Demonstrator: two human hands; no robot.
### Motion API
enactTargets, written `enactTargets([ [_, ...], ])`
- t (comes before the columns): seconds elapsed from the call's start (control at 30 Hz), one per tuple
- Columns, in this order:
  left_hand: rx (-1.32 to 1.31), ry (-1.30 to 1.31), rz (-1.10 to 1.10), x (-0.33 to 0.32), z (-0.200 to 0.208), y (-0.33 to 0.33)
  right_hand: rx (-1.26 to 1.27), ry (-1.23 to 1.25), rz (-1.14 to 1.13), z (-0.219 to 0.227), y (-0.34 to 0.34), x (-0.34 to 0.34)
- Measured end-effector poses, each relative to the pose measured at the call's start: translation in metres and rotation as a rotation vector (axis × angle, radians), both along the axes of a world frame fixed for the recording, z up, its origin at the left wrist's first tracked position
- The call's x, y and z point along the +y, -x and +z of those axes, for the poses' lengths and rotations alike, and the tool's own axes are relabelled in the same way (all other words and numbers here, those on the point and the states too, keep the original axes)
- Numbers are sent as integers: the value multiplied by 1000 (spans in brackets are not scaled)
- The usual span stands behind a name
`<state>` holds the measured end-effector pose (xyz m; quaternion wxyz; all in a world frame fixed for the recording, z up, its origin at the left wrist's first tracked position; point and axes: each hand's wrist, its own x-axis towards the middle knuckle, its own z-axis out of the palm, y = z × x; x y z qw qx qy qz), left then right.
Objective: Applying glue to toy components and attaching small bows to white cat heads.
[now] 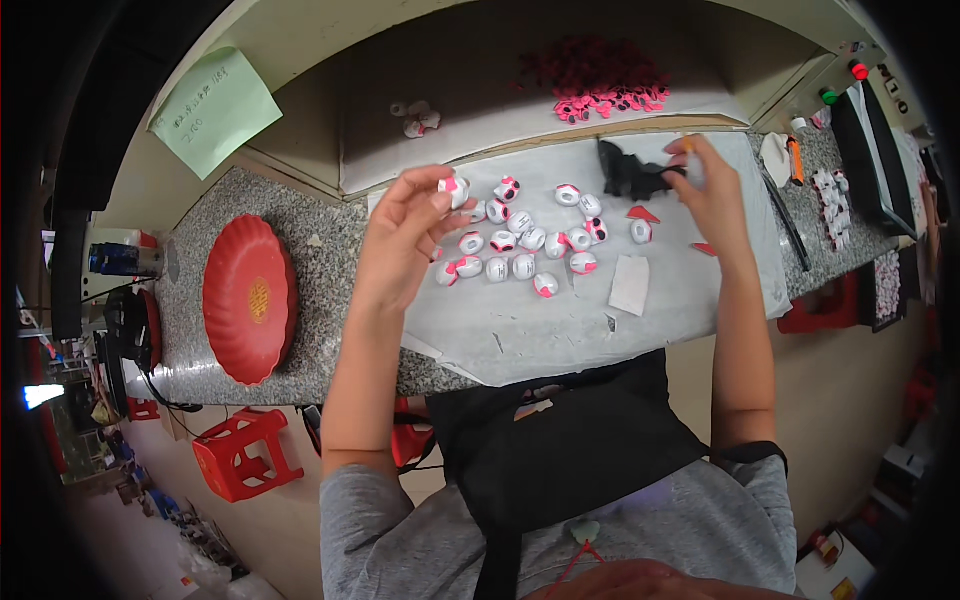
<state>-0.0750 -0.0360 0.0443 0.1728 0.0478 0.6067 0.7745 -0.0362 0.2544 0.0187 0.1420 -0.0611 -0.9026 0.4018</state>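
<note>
At the left of the white sheet my left hand [405, 220] is raised, with a small rounded white-and-pink plastic piece [453, 190] pinched between thumb and fingers. Several similar white pieces [525, 266] with pink and black parts lie on the sheet below and to the right of it. Over the far right of the sheet, my right hand [715, 190] has its fingertips closed at the edge of a crumpled black cloth [632, 175]. A small whitish thing with an orange tip [692, 165] shows by those fingers; its kind is unclear.
White paper [560, 340] covers the granite counter. A red scalloped dish [250, 300] stands at left. Pink pieces [610, 100] are heaped on the recessed shelf. A small white pad [630, 285] lies near the front. At right are a black rod [787, 220] and an orange-handled tool [795, 160].
</note>
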Motion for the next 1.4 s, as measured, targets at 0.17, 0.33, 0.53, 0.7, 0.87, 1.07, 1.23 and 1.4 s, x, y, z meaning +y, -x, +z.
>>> enactTargets([
  [0.17, -201, -402, -42, 5, -16, -36, 130, -131, -183, 8, -31, 49],
  [0.33, -281, -727, -129, 22, -25, -53, 183, 270, -270, 6, -60, 46],
  [0.53, -105, -505, -37, 23, -29, -65, 14, 627, 107, 24, -73, -45],
  [0.7, -68, -449, 25, 23, -34, -65, 6, 867, 171, 19, -74, -77],
  [0.87, 62, -459, 38, 22, -39, -67, 149, 936, 157, 22, -72, -92],
  [1.07, 122, -435, 49, 21, -46, -72, 372, 1043, 139, 20, -67, -102],
  [1.23, 102, -434, 48, 23, -43, -72, 566, 591, 224, 23, -71, -110],
  [1.4, 104, -429, 49, 23, -44, -72, 564, 361, 246, 25, -78, -116],
])
